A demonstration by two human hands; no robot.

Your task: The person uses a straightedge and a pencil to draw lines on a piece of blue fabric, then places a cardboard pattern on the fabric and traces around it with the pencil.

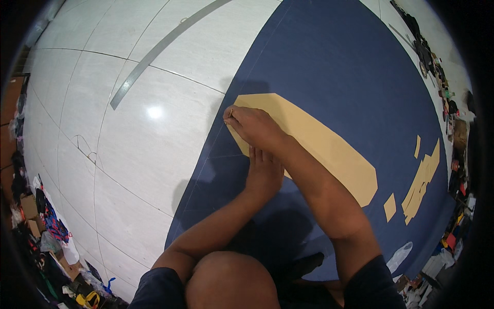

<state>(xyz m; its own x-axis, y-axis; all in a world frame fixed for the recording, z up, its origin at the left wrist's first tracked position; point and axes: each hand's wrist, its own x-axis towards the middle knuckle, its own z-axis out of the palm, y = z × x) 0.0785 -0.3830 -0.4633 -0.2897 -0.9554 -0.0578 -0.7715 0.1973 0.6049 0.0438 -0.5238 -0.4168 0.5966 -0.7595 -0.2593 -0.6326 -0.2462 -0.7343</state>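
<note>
A long tan paper pattern piece [319, 139] with angled ends lies flat on a large sheet of dark blue fabric [350, 72]. My left hand [265, 172] rests on the pattern's near edge with its fingers stretched forward, their tips partly under my right wrist. Crossing over it, my right hand [252, 123] is at the pattern's left end, thumb and fingers pinched together beside the edge. Whatever is in that pinch is too small to make out. Thin pale lines run across the fabric left of the pattern.
A long metal ruler [154, 56] lies on the white tiled floor [123, 154]. On the fabric's right side are several small tan paper pieces [422, 180], a tan diamond [390, 207] and a clear plastic bag [400, 257]. Mixed clutter [56, 226] lines both sides.
</note>
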